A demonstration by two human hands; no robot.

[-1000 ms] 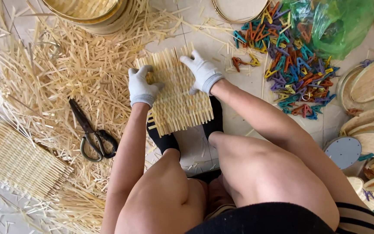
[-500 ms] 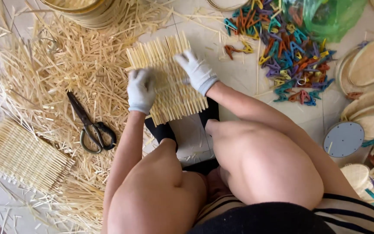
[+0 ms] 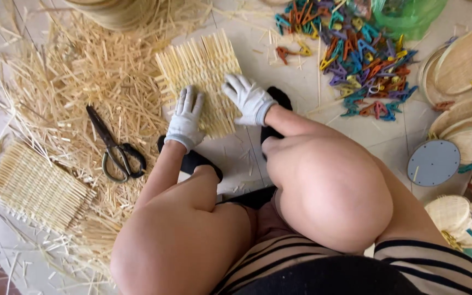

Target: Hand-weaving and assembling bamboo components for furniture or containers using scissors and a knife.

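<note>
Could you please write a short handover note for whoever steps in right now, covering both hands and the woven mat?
Left hand: gloved, flat on the mat's left edge, pressing, not gripping.
Right hand: gloved, flat on the mat's right side.
Mat: woven straw panel on the floor tiles, between the feet, strand ends sticking out all round.
Nearby: scissors to the left on loose straw; a second panel further left; coloured clips to the right; round woven lids far right.
Done: the mat looks woven through.
Left: ragged ends appear untrimmed; no clips on it.
</note>
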